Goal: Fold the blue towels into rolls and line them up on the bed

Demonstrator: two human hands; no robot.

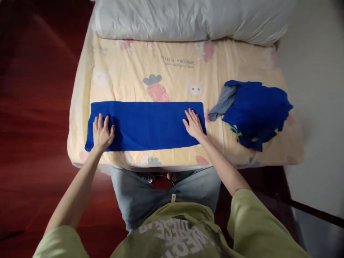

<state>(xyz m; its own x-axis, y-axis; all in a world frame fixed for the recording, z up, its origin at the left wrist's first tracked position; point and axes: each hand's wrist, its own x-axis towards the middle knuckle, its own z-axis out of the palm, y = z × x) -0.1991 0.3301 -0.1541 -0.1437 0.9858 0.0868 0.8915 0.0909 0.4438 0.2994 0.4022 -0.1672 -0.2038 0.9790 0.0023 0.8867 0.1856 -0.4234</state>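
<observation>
A long blue towel (146, 125) lies flat across the near part of a bed with a yellow cartoon sheet (172, 71). My left hand (102, 132) rests flat on the towel's left end, fingers spread. My right hand (194, 123) lies flat on its right end, fingers stretched out. Neither hand grips anything.
A crumpled heap of blue and grey cloths (252, 113) sits on the bed to the right of the towel. A rolled white duvet (193, 18) lies along the far side of the bed. Dark red wooden floor (34, 89) is on the left, and a pale wall (317, 89) on the right.
</observation>
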